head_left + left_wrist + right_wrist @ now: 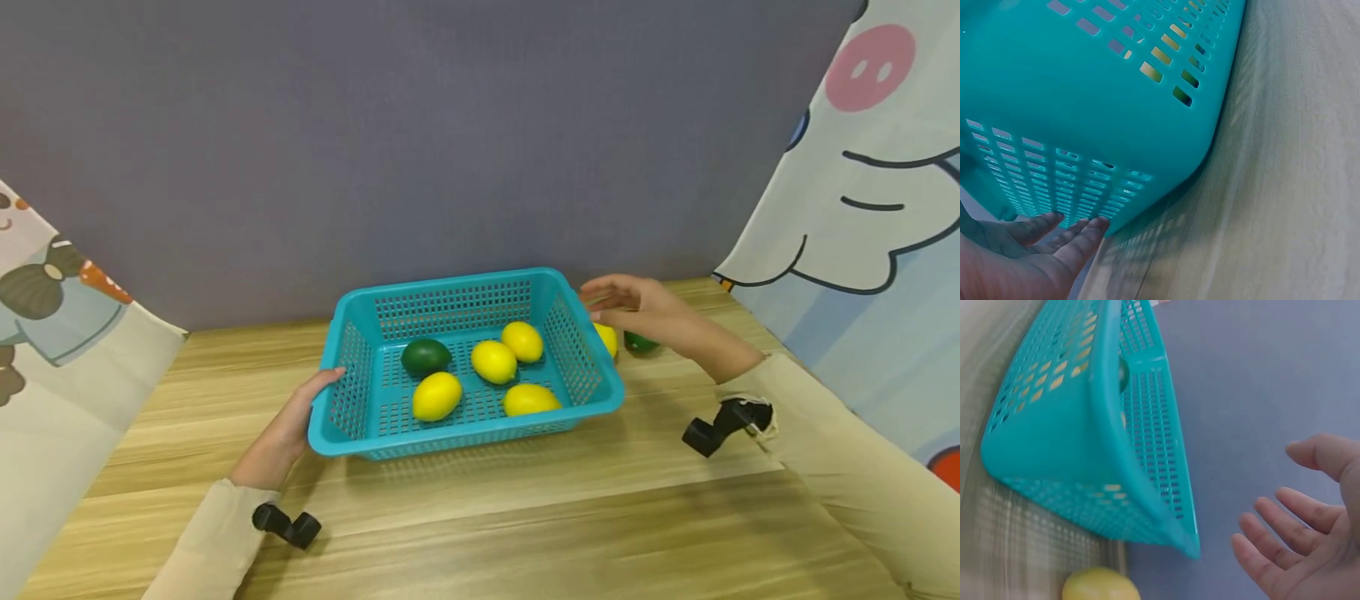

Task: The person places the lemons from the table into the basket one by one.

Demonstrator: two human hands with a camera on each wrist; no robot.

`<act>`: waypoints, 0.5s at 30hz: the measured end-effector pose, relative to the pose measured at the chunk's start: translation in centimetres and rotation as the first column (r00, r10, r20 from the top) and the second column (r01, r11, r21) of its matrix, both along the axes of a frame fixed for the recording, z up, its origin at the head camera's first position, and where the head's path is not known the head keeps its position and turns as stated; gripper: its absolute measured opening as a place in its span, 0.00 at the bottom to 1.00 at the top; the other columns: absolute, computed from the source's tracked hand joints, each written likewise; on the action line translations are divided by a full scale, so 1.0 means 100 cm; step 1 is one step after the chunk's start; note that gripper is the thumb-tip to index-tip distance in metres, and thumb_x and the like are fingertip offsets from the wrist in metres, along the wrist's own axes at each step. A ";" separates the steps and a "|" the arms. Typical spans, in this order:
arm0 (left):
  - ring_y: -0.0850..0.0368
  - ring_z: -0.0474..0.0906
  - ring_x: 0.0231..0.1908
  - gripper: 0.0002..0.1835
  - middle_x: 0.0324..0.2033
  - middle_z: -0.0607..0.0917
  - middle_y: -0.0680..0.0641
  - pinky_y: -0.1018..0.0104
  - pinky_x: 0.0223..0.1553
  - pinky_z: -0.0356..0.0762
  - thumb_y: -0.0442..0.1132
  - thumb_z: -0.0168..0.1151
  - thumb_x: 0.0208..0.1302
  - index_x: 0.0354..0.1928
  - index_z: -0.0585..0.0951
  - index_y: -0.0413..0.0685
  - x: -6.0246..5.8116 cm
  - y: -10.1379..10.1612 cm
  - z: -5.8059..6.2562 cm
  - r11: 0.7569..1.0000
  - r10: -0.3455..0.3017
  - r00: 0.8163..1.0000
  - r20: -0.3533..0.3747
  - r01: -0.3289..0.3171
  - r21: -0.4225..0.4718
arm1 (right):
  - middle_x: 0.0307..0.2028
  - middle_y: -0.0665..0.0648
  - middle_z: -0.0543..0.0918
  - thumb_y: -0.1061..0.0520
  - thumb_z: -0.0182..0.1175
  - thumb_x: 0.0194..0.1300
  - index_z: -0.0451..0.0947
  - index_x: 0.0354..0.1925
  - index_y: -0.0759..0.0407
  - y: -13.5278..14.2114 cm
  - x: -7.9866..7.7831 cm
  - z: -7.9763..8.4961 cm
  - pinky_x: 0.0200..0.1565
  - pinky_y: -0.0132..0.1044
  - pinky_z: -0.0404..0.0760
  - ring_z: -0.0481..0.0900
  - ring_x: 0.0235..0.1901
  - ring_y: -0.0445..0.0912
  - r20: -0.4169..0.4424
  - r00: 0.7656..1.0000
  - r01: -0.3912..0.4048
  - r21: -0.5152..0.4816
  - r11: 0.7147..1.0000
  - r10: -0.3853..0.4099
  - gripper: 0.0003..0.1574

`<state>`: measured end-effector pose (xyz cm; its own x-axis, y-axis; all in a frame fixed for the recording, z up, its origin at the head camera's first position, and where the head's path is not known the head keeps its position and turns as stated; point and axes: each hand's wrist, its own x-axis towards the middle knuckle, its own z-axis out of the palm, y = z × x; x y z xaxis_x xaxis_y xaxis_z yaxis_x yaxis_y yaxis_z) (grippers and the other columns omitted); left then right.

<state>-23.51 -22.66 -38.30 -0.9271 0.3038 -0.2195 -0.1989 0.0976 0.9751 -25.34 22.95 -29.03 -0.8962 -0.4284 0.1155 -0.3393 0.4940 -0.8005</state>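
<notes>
A turquoise plastic basket (468, 429) with slotted walls stands on the wooden table. Inside it lie several lemons, one (437, 397) near the front left, and a dark green oval fruit (426, 357). My left hand (294, 421) holds the basket's left end, thumb over the rim; the left wrist view shows its fingers (1088, 240) against the outer wall. Beside the right rim, my right hand (637, 312) has its fingers spread and nothing in them; the right wrist view shows it apart from the basket. Below it are another lemon (606, 339) and a green fruit (640, 342), both partly hidden.
A grey upright panel (450, 150) closes off the back of the table (525, 533). Printed cloths with cartoon figures hang at the left (67, 400) and right (847, 225). A black camera mount sits on each sleeved wrist.
</notes>
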 end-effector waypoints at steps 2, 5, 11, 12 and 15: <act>0.54 0.73 0.49 0.37 0.62 0.59 0.30 0.60 0.48 0.75 0.52 0.33 0.70 0.73 0.37 0.42 0.000 -0.001 -0.001 1.000 -0.001 1.000 -0.001 0.001 0.008 | 0.60 0.67 0.70 0.57 0.55 0.68 0.65 0.62 0.65 0.004 -0.001 -0.002 0.49 0.33 0.75 0.71 0.56 0.57 0.008 1.000 0.030 0.000 1.000 -0.030 0.28; 0.55 0.73 0.49 0.40 0.61 0.61 0.31 0.61 0.48 0.75 0.54 0.36 0.69 0.73 0.37 0.40 0.000 -0.004 -0.003 1.000 -0.015 1.000 -0.016 0.015 0.018 | 0.60 0.65 0.70 0.55 0.55 0.68 0.65 0.63 0.64 0.010 -0.004 -0.007 0.51 0.37 0.74 0.71 0.57 0.56 0.014 0.997 0.077 0.008 0.997 -0.077 0.28; 0.52 0.72 0.50 0.46 0.59 0.63 0.33 0.59 0.48 0.75 0.59 0.42 0.67 0.72 0.36 0.39 -0.002 -0.007 -0.007 0.998 -0.043 0.998 -0.048 0.045 0.047 | 0.57 0.68 0.73 0.55 0.54 0.68 0.65 0.62 0.67 0.019 -0.011 -0.021 0.55 0.50 0.72 0.71 0.56 0.58 -0.008 0.990 0.142 0.051 0.989 -0.142 0.29; 0.51 0.72 0.50 0.45 0.60 0.62 0.32 0.59 0.48 0.74 0.59 0.42 0.67 0.73 0.36 0.40 -0.002 -0.006 -0.006 0.998 -0.036 0.998 -0.043 0.038 0.045 | 0.57 0.68 0.73 0.56 0.54 0.68 0.65 0.62 0.69 0.019 -0.011 -0.024 0.55 0.52 0.71 0.71 0.55 0.59 -0.011 0.988 0.154 0.055 0.987 -0.154 0.29; 0.50 0.70 0.52 0.43 0.63 0.58 0.30 0.59 0.49 0.73 0.58 0.40 0.68 0.73 0.36 0.42 -0.001 -0.003 -0.004 1.000 -0.013 0.999 -0.031 0.013 0.015 | 0.57 0.71 0.72 0.57 0.54 0.67 0.64 0.61 0.71 0.020 -0.014 -0.031 0.55 0.55 0.70 0.70 0.56 0.61 -0.015 0.982 0.187 0.068 0.980 -0.186 0.29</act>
